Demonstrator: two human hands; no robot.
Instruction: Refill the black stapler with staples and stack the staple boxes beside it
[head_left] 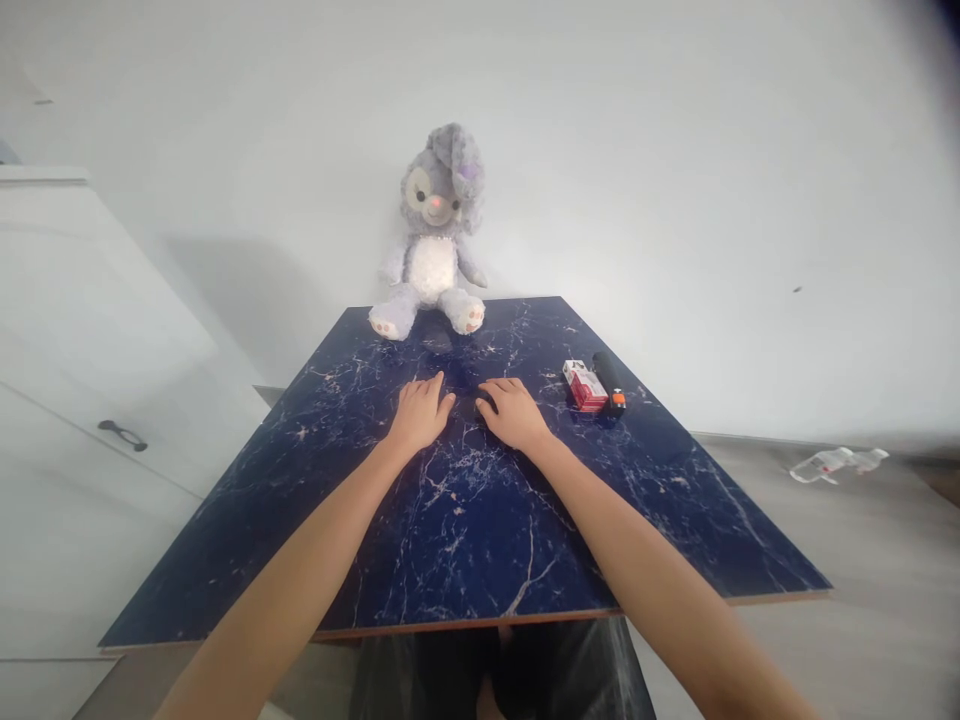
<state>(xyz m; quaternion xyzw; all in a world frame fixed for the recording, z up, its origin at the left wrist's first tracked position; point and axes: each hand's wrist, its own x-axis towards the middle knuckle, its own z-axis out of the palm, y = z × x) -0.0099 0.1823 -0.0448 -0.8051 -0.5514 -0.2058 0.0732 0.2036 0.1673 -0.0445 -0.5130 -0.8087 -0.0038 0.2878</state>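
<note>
My left hand (423, 411) lies palm down on the dark blue marble-patterned table (465, 540), its thumb held apart from the fingers. To its right my right hand (512, 410) rests the same way, with a small gap between the two. Neither hand holds anything. Beyond them a grey-lilac plush rabbit (433, 235) sits upright at the table's far edge against the wall. A red and white small box (585, 386) lies to the right of my right hand. Touching or close beside it is a black cylindrical object with an orange part (609, 383).
A white cabinet (90, 400) with a dark handle (123, 436) stands to the left of the table. On the grey floor at the right lies a clear plastic item (836, 463) with red marks. A pale wall (675, 180) closes off the back.
</note>
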